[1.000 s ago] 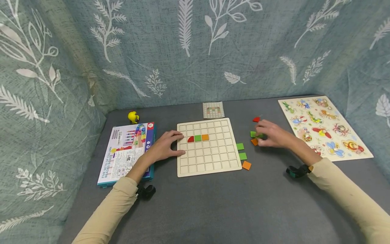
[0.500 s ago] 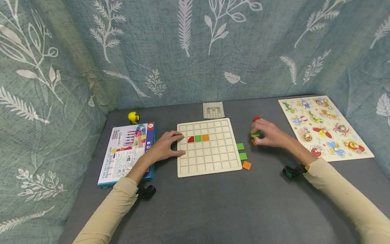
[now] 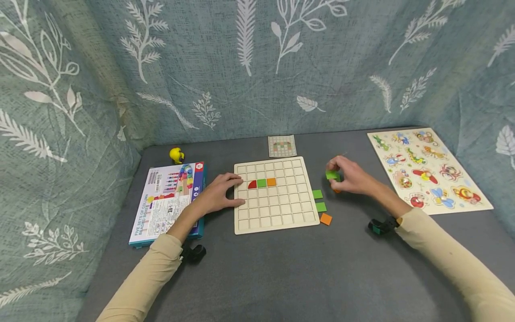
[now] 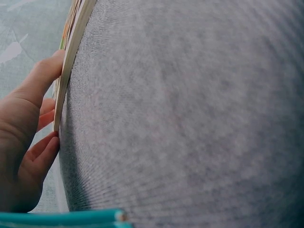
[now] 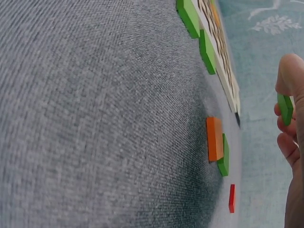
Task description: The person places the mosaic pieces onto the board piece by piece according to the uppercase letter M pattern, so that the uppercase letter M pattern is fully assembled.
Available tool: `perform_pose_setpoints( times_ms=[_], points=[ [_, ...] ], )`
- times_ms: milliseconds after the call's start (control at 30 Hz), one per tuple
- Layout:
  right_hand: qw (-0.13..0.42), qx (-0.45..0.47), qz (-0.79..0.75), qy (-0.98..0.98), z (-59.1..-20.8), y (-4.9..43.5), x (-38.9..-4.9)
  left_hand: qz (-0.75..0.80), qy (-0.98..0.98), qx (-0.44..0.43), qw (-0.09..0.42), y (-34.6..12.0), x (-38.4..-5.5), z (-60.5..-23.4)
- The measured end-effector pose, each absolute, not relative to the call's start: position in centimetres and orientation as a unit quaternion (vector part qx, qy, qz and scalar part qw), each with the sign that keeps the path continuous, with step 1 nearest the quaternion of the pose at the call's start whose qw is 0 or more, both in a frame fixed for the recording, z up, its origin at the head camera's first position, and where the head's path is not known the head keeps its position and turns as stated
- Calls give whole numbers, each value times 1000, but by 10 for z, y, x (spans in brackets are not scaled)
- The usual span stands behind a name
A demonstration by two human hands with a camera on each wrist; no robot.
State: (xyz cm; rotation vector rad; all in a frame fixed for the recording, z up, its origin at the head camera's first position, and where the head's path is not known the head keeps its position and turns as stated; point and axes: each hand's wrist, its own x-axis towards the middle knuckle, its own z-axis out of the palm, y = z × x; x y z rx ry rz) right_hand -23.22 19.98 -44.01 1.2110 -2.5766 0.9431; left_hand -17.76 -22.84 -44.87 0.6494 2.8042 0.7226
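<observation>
My right hand (image 3: 349,175) pinches a green square tile (image 3: 331,175) between thumb and fingers, held above the table; the right wrist view shows it raised off the surface. Below it lie an orange tile (image 5: 214,138), another green tile (image 5: 225,156) and a red piece (image 5: 232,198). My left hand (image 3: 219,191) rests at the left edge of a wooden grid board (image 3: 277,212), thumb and fingers spread and touching it. On the board, a red rounded piece (image 3: 252,184), a green tile (image 3: 262,183) and an orange tile (image 3: 271,182) sit in one row.
Two green tiles (image 3: 321,207) and an orange tile (image 3: 326,218) lie beside the board's right edge. A pattern card (image 3: 281,146) is behind it. A boxed toy (image 3: 166,201) and yellow figure (image 3: 176,155) stand left; an insect puzzle board (image 3: 430,170) lies right.
My right hand has lifted the green tile from the loose pieces and moved it slightly left. My left hand has stayed at the board's edge.
</observation>
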Motion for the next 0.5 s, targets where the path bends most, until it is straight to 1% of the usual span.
perform_pose_setpoints(
  times_ms=[133, 500],
  points=[
    [75, 420, 305, -852, -443, 197, -235, 246, 941, 213, 91, -228, -177, -448],
    [115, 482, 294, -817, -450, 195, -244, 246, 942, 206, 94, -228, -178, -449]
  ],
)
